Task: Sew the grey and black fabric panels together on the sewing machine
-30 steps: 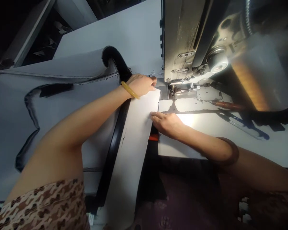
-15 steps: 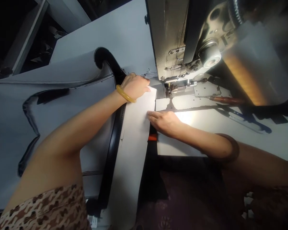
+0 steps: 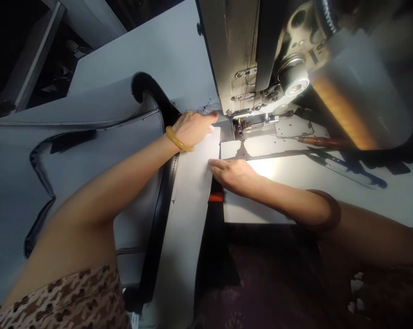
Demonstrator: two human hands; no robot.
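Observation:
A long strip of light grey fabric [image 3: 189,192] with a black piped edge runs up to the sewing machine's presser foot [image 3: 238,125]. My left hand [image 3: 192,128], with a yellow bangle on the wrist, lies flat on the strip's far end, fingers stretched toward the foot. My right hand [image 3: 232,176] presses flat on the strip's right edge, just in front of the needle plate. Neither hand grips anything.
The sewing machine head [image 3: 261,59] looms over the upper right. Scissors [image 3: 346,167] and a brown-handled tool [image 3: 321,141] lie on the white table [image 3: 329,192] at right. More grey fabric [image 3: 89,151] is piled at left. A dark gap lies below the table edge.
The view has shifted a little left and down. My left hand's fingers have stretched out nearer the presser foot; my right hand stays pressed on the strip's edge.

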